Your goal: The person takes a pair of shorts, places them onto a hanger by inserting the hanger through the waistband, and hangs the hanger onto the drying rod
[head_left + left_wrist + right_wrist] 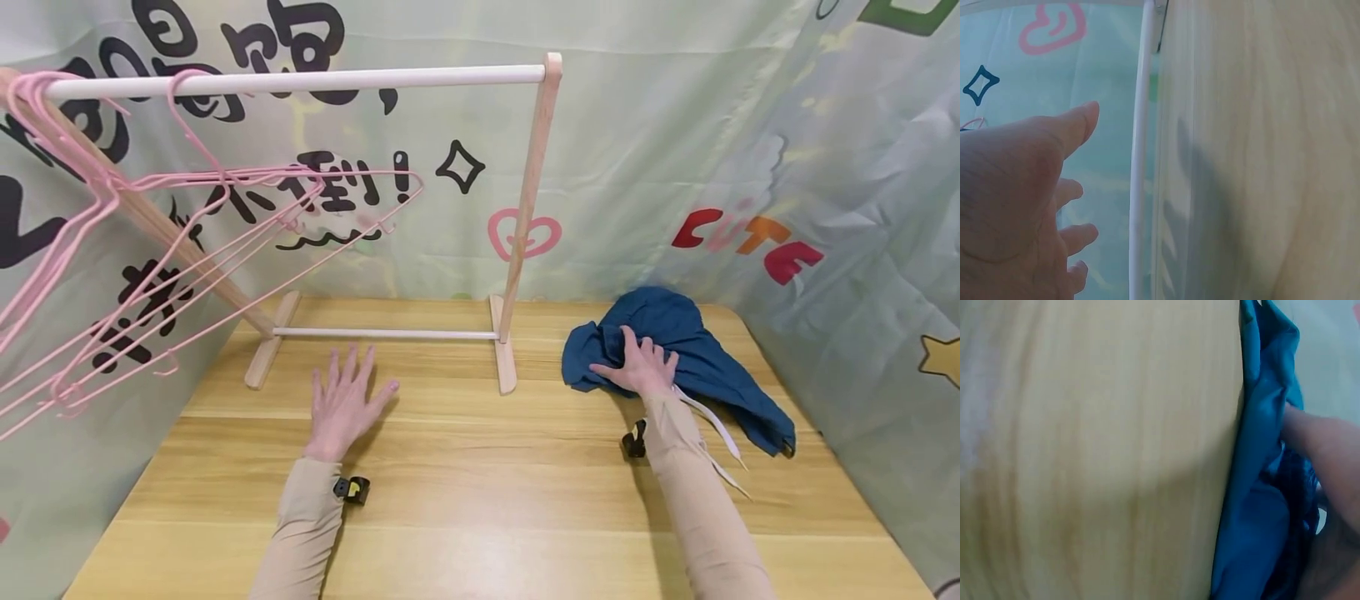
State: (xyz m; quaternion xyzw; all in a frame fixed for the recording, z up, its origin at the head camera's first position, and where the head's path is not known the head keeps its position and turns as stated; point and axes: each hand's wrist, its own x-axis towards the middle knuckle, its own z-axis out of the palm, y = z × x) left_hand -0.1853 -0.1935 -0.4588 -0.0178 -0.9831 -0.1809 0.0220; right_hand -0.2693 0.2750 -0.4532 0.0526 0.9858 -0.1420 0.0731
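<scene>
In the head view a crumpled dark blue garment (667, 321) with a white drawstring (712, 421) lies on the right of the wooden table. My right hand (641, 362) rests on its near left part, thumb out to the side and fingers spread. The right wrist view has the thumb (1329, 450) against the folds of blue cloth (1260, 456). Over the table in front of the clothes rack (517, 225), my left hand (345, 404) is held with fingers apart and nothing in it. The rack's low white bar (1140, 156) runs beyond that hand in the left wrist view.
Several pink hangers (225, 177) hang from the rack's white top rail (360, 80), toward the left. Printed cloth (637, 142) walls the table in at the back and sides. Bare wood (480, 483) shows between the two arms.
</scene>
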